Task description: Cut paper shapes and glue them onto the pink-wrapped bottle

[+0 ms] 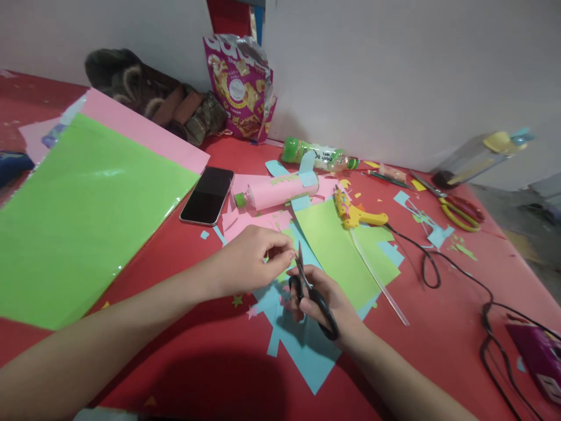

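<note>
My right hand (pixel 331 301) grips black-handled scissors (pixel 313 295), blades pointing up toward my left hand. My left hand (pixel 254 257) is pinched shut on a tiny scrap of paper right at the blade tips; the scrap is too small to make out. Both hands hover over blue paper offcuts (pixel 302 345) and a light green sheet (pixel 337 245) lying on the red table (pixel 438 327).
A large green sheet (pixel 79 216) over pink paper lies left, a black phone (pixel 207 195) beside it. A pink-wrapped bottle (pixel 274 190), a green bottle (pixel 315 155), a yellow glue gun (pixel 357 215) with black cord, red-yellow scissors (pixel 458 207) and a snack bag (pixel 241 88) sit behind.
</note>
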A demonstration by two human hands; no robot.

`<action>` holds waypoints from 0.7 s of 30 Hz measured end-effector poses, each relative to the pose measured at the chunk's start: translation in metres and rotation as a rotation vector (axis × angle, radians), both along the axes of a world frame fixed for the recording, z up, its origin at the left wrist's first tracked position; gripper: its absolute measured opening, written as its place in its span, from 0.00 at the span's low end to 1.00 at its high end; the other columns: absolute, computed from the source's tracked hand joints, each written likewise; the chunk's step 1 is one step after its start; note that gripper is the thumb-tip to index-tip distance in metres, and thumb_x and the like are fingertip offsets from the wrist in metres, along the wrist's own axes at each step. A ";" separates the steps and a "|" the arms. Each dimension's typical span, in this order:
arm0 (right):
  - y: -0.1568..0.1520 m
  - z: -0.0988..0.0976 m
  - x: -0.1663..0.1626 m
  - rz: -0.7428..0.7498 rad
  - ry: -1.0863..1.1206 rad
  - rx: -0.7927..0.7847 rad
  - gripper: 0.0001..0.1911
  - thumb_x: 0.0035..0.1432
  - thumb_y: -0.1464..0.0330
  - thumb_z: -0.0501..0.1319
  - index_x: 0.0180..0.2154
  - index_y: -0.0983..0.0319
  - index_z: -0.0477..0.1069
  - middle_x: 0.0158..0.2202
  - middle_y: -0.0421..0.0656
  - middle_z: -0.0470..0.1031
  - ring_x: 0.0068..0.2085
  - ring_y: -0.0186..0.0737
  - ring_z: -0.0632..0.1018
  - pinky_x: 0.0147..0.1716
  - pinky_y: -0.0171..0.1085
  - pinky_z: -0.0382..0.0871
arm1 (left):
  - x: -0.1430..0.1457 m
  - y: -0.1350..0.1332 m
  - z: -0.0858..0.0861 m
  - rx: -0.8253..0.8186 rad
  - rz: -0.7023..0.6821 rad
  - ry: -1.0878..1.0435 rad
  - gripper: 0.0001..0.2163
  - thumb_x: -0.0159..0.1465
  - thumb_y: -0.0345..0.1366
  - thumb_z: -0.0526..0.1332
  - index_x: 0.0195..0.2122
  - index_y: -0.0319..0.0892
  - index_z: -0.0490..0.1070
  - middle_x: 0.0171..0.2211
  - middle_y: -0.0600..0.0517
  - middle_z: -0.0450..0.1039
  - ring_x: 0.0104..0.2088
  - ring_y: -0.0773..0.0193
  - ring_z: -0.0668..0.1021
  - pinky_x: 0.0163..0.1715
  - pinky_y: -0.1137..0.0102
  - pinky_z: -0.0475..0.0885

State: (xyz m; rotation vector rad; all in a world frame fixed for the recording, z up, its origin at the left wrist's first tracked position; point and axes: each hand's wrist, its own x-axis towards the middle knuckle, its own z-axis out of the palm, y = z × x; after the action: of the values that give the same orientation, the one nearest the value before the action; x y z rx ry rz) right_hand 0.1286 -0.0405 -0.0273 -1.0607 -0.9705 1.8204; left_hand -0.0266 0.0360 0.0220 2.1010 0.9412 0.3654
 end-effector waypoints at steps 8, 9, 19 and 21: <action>0.000 -0.002 -0.001 -0.005 -0.019 0.001 0.23 0.40 0.58 0.65 0.37 0.61 0.62 0.24 0.34 0.63 0.20 0.25 0.67 0.22 0.32 0.63 | 0.000 0.001 0.002 -0.010 0.005 0.014 0.10 0.56 0.30 0.50 0.19 0.37 0.63 0.18 0.56 0.62 0.21 0.72 0.64 0.22 0.78 0.57; 0.000 -0.003 -0.001 -0.004 -0.022 0.000 0.23 0.40 0.58 0.65 0.37 0.61 0.62 0.24 0.34 0.63 0.19 0.25 0.67 0.22 0.32 0.63 | 0.000 0.001 0.001 -0.012 0.006 0.013 0.10 0.56 0.30 0.50 0.19 0.37 0.63 0.17 0.56 0.62 0.21 0.73 0.64 0.22 0.78 0.57; 0.000 0.000 -0.002 -0.009 -0.063 -0.037 0.24 0.38 0.58 0.66 0.36 0.61 0.63 0.25 0.34 0.63 0.18 0.23 0.67 0.19 0.31 0.64 | -0.003 0.004 0.001 -0.034 0.010 0.013 0.09 0.54 0.29 0.51 0.19 0.37 0.65 0.16 0.57 0.61 0.19 0.74 0.63 0.20 0.78 0.55; 0.000 0.000 -0.002 -0.011 -0.077 -0.045 0.24 0.37 0.58 0.66 0.36 0.61 0.63 0.25 0.34 0.63 0.17 0.23 0.67 0.18 0.30 0.63 | -0.004 0.004 0.001 -0.029 0.007 0.022 0.09 0.54 0.29 0.51 0.18 0.37 0.64 0.16 0.57 0.61 0.19 0.74 0.62 0.19 0.79 0.54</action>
State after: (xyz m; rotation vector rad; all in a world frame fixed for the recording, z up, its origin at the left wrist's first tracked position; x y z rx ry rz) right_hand 0.1266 -0.0400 -0.0278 -1.1695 -0.9708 1.8111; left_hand -0.0301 0.0400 0.0233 2.0791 0.9615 0.3311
